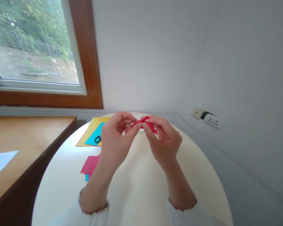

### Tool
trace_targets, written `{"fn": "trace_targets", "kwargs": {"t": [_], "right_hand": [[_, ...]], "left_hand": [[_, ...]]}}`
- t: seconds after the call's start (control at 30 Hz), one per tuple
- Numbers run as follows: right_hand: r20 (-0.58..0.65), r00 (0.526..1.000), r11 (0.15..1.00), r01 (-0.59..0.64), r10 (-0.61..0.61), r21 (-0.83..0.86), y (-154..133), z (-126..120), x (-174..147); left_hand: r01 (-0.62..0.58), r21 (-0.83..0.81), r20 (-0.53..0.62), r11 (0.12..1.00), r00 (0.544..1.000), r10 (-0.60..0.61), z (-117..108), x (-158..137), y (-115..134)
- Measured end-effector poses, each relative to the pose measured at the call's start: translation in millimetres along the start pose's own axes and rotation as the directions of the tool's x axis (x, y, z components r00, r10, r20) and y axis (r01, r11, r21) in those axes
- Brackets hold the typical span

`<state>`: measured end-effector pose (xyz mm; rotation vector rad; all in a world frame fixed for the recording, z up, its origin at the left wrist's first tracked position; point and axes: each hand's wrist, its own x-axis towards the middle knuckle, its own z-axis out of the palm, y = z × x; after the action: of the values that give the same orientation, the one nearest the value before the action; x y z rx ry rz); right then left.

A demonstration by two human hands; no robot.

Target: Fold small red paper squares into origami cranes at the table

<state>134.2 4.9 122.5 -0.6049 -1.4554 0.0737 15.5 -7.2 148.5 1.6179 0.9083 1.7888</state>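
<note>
A small piece of red paper (144, 120), seemingly folded, is raised above the far part of the round white table. My left hand (119, 133) pinches its left part between thumb and fingers. My right hand (163, 133) grips the right part, and the two thumb tips nearly meet at the paper's near edge. Part of the paper is hidden behind my fingers. Beyond my hands, the rim of a round, clear-looking object (141, 131) shows in part; I cannot tell what it is.
Left on the white table (141, 194) lie yellow paper (85, 135), blue paper (91, 136) and black-handled scissors (97, 139), partly behind my left hand. Nearer are pink-red paper pieces (91, 164) with a blue bit. A wooden desk (37, 131) stands left; a wall socket (214, 121) is right.
</note>
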Motion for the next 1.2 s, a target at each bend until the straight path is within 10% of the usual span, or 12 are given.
{"fn": "trace_targets", "kwargs": {"t": [0.63, 1.0, 1.2], "right_hand": [[0.000, 0.973, 0.917, 0.219, -0.232, -0.333, -5, -2, 8], [0.110, 0.978, 0.946, 0.202, -0.179, -0.253, 4, -2, 6], [0.094, 0.989, 0.961, 0.130, -0.110, -0.243, 2, -3, 7]], "left_hand": [[-0.027, 0.145, -0.128, 0.989, 0.991, 0.046, 1, -4, -2], [-0.006, 0.206, -0.165, 0.979, 0.985, 0.041, -1, 0, -3], [-0.171, 0.081, 0.025, 0.982, 0.985, 0.169, -9, 8, -14]]}}
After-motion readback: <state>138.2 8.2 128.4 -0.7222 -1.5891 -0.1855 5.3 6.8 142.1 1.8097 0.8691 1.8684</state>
